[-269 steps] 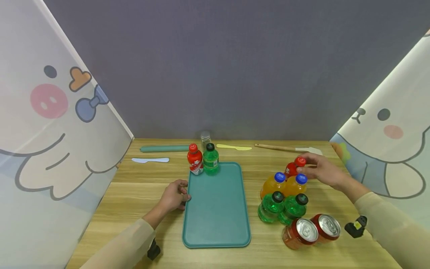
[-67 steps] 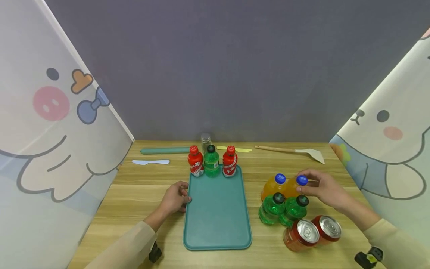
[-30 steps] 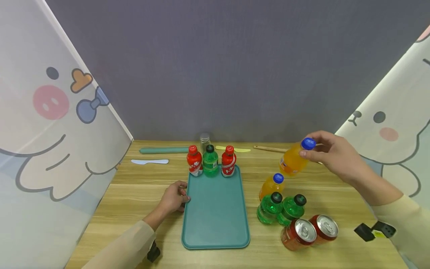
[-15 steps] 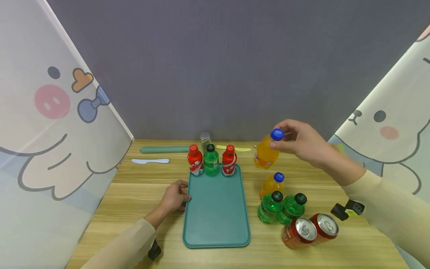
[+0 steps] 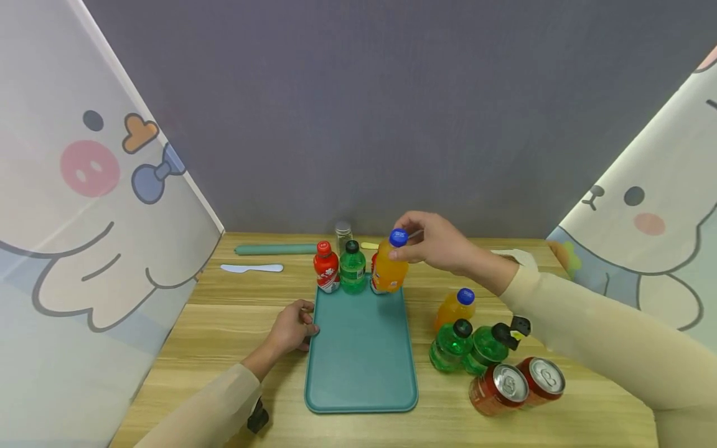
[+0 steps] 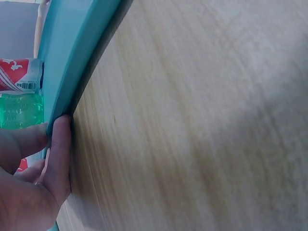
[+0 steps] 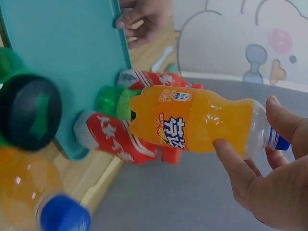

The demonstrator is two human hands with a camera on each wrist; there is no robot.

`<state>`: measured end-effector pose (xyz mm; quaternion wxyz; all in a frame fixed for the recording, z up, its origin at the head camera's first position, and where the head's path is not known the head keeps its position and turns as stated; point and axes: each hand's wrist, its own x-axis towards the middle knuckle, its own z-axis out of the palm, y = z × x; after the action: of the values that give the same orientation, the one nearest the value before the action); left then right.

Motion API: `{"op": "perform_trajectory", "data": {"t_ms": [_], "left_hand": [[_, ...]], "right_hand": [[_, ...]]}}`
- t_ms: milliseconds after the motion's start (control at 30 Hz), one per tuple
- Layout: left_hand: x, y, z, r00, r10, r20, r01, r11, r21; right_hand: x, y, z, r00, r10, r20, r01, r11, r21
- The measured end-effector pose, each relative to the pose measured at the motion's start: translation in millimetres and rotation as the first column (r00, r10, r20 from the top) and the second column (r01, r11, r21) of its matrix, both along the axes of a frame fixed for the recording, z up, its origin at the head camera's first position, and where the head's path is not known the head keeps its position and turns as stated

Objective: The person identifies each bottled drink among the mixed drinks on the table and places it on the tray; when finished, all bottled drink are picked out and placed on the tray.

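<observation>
My right hand (image 5: 434, 239) holds an orange soda bottle (image 5: 390, 267) by its neck, just under the blue cap. In the head view the bottle overlaps the right-hand red bottle (image 5: 375, 283) at the tray's back right corner. The right wrist view shows the orange bottle (image 7: 192, 118) raised in front of the red and green bottles. At the left, my left hand (image 5: 291, 326) pinches the edge of the teal tray (image 5: 361, 354); the left wrist view has its fingers (image 6: 60, 144) at the rim. Along the tray's back stand another red bottle (image 5: 327, 270) and a green bottle (image 5: 352, 270).
Right of the tray stand another orange bottle (image 5: 452, 311), two green bottles (image 5: 448, 351) and two red cans (image 5: 493, 395). Along the back lie a rolled green mat (image 5: 274, 249), a blue knife (image 5: 252, 268), a glass shaker (image 5: 343, 235) and a spatula (image 5: 518, 256), partly hidden by my arm.
A second red bottle went from the right group onto the tray. Then my right hand lifted one orange bottle and carried it left to the tray's back right corner. My left hand stayed put.
</observation>
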<state>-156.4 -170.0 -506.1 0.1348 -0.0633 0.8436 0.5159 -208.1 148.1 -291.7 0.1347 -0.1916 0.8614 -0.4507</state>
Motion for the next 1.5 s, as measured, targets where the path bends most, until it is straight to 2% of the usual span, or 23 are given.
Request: {"op": "perform_trajectory", "data": {"t_ms": [200,433,700,933,1133,1500], "left_hand": [[-1.0,0,-1.2,1.000,0.003,-0.005,-0.003,1.000,0.005],[-0.6,1,-1.2,1.000,0.007,-0.003,-0.007,1.000,0.006],[0.2,0,0.7,1.000,0.006,0.000,-0.006,1.000,0.008],[0.2,0,-0.3,1.000,0.001,-0.004,-0.001,1.000,0.005],[-0.1,-1,-0.1,1.000,0.000,0.002,0.000,1.000,-0.003],[-0.9,-1,-1.2,1.000,-0.001,0.005,0.001,1.000,-0.003]], "right_hand": [[-6.3,-30,-20.4,0.999,0.028,0.017,-0.029,0.999,0.042],[-13.8,-61,-48.2,0.998,0.061,-0.016,-0.058,0.988,0.144],[-11.2,-92,-63.6,0.995,0.086,-0.057,-0.070,0.970,0.231],[-9.0,-113,-79.4,0.993,0.106,-0.044,-0.091,0.958,0.273],[-8.9,-124,-85.1,0.990,0.128,-0.064,-0.107,0.959,0.262],[-10.3,-135,-88.9,0.992,0.107,-0.063,-0.087,0.961,0.261]]}}
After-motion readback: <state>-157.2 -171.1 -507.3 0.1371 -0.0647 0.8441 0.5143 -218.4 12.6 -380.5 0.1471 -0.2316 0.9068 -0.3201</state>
